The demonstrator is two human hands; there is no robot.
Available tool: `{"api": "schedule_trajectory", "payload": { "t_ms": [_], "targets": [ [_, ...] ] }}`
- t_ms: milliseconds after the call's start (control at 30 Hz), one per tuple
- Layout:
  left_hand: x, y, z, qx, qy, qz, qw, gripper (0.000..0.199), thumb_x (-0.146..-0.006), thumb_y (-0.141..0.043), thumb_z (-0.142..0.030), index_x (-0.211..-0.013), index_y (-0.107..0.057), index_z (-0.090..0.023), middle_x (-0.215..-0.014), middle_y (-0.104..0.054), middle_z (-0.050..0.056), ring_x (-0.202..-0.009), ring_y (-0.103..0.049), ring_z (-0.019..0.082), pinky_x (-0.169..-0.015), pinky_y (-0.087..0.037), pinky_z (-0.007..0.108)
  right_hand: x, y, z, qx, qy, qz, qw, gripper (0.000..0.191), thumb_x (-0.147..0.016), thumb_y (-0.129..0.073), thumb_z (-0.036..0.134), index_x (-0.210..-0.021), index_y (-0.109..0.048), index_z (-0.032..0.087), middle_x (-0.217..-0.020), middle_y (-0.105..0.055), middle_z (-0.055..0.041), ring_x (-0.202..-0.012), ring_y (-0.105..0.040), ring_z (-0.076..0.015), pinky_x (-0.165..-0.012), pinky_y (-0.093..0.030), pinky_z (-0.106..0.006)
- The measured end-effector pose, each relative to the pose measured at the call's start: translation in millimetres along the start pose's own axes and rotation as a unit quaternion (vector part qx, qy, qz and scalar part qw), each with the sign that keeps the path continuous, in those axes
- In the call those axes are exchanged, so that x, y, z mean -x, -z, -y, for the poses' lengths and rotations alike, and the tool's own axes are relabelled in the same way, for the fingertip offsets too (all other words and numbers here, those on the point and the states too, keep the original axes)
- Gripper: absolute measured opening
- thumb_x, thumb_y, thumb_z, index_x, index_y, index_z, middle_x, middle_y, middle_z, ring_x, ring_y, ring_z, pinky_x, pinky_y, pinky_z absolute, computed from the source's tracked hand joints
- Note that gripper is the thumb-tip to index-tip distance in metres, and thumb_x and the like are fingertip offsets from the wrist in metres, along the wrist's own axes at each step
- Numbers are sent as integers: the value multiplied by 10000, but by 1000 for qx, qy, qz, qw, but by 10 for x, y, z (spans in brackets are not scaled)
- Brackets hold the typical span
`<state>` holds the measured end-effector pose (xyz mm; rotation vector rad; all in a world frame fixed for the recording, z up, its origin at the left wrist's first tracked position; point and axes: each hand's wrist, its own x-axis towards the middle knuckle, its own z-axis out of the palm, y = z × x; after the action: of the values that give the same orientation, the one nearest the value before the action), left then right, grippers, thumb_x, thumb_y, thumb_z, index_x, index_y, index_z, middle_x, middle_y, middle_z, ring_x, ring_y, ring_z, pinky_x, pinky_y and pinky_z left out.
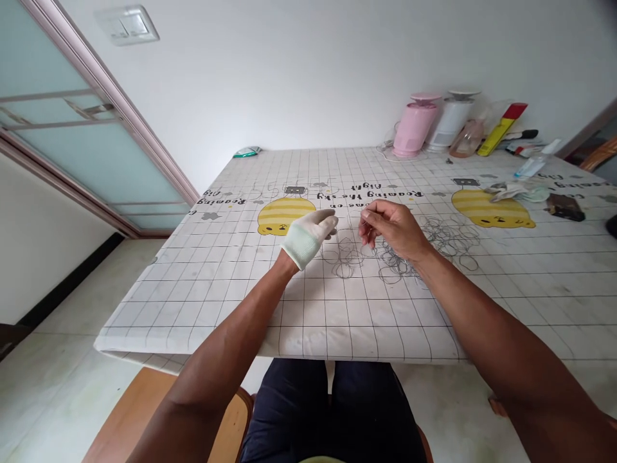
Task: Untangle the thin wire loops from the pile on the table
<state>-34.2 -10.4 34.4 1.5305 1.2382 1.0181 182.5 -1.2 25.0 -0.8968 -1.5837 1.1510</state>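
My left hand (310, 233), in a white knit glove with a pale green cuff, is just above the table with thumb and fingers pressed together. Whatever is in that pinch is too small to make out. Bare and a short way to the right, my right hand (393, 226) has its fingers curled and the thumb against the index finger; I cannot see what it holds, if anything. A loose pile of thin dark wire rings (450, 241) lies under and beside my right hand. Between both hands sits a smaller cluster of the same wire rings (346, 258).
A checked tablecloth (193, 308) covers the table. At the back right stand a pink cylinder device (417, 127), a white one (450, 122), bottles and a yellow-red box (502, 130). Another glove (513, 190) and a dark block (565, 207) lie at right. A wooden stool (130, 411) is below left.
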Motion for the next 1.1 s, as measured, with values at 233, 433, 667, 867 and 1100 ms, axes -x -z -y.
{"api": "schedule_trajectory", "payload": {
  "t_ms": [233,433,667,867,1100],
  "targets": [
    [29,-139,27,28,72,73,994,235,-923,-619,-203,-1080,-779,-132,-926,-791,81,-714,-691,128,-680,-561,254,2,5,-19,12,12,28,999,358,-913,-746,566,-858,-657,224,-782,-737,-40,-601,-680,-160,-470,-525,-274],
    [-59,-146,116,61,97,68,991,193,-935,-635,-201,-1051,-771,-127,-842,-772,74,-617,-642,111,-626,-537,263,16,-53,-26,34,36,-36,998,366,-920,-729,583,-855,-654,231,-807,-747,-49,-621,-682,-154,-470,-523,-263],
    [-33,-48,100,154,81,74,982,154,-936,-636,-187,-996,-744,-96,-785,-720,63,-560,-597,92,-582,-488,254,15,-97,-37,-1,61,-67,996,381,-911,-731,601,-890,-653,228,-884,-758,-66,-733,-725,-183,-493,-528,-257],
    [-23,-35,91,158,90,83,980,141,-923,-649,-189,-974,-743,-97,-764,-705,50,-551,-598,98,-572,-481,257,-15,-86,-113,-35,65,-64,995,317,-936,-728,531,-919,-662,222,-915,-769,-74,-778,-736,-207,-498,-531,-265],
    [-20,-35,117,147,91,111,979,162,-936,-663,-220,-987,-755,-98,-771,-720,64,-586,-627,109,-589,-492,262,-25,-67,-113,-86,28,-39,995,273,-920,-762,471,-914,-670,214,-916,-766,-83,-786,-730,-215,-521,-532,-276]
  ]
}}
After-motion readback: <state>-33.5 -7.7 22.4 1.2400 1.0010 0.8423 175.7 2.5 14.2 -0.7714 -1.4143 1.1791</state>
